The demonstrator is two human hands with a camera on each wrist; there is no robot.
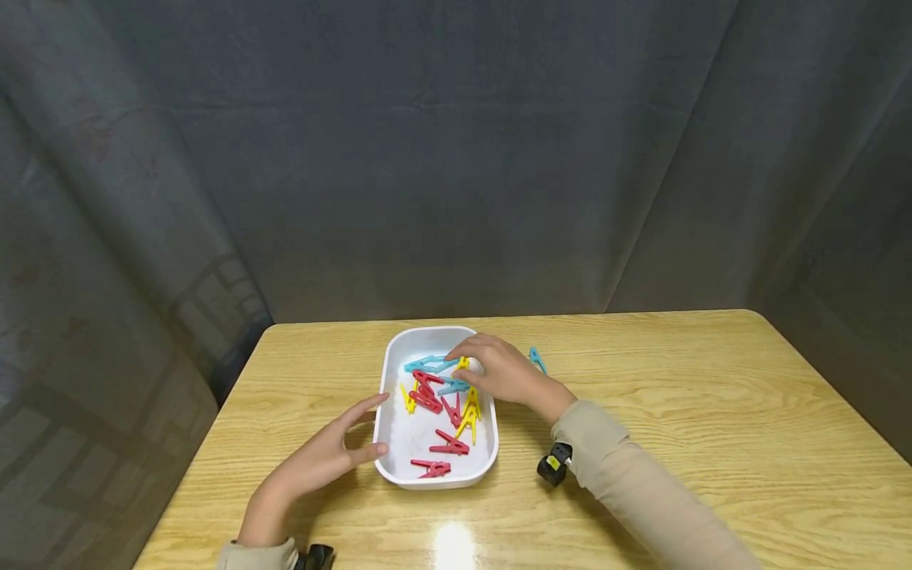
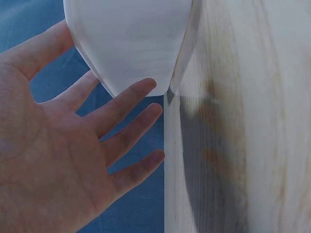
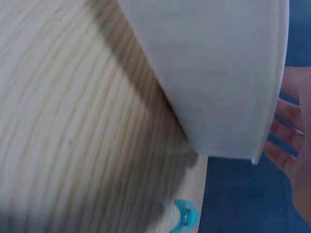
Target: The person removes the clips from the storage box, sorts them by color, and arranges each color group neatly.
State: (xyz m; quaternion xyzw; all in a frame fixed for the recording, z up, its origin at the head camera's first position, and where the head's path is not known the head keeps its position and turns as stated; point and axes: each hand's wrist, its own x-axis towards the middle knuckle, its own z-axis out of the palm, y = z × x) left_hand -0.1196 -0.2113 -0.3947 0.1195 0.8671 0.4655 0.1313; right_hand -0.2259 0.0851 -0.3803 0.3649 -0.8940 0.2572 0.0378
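Observation:
A white plastic tray [image 1: 436, 480] stands on the table with several red, blue and yellow clothespins in it. My left hand [image 1: 321, 457] is at the tray's left side, thumb and fingers spread along the rim; the left wrist view shows this hand [image 2: 63, 141] with its fingers apart. Over the right wall reaches my right hand [image 1: 502, 368], its fingertips close to a yellow clothespin [image 1: 463, 363] and a blue clothespin [image 1: 454, 385]. A gap shows between its thumb and forefinger. From the right wrist view, the tray hides the fingertips.
Outside the tray, a blue clothespin [image 1: 537, 360] lies on the wooden table [image 1: 677, 412], behind the right wrist. A dark grey curtain [image 1: 456, 174] hangs behind the table and along both sides. Each wrist carries a small black camera [image 1: 552, 465].

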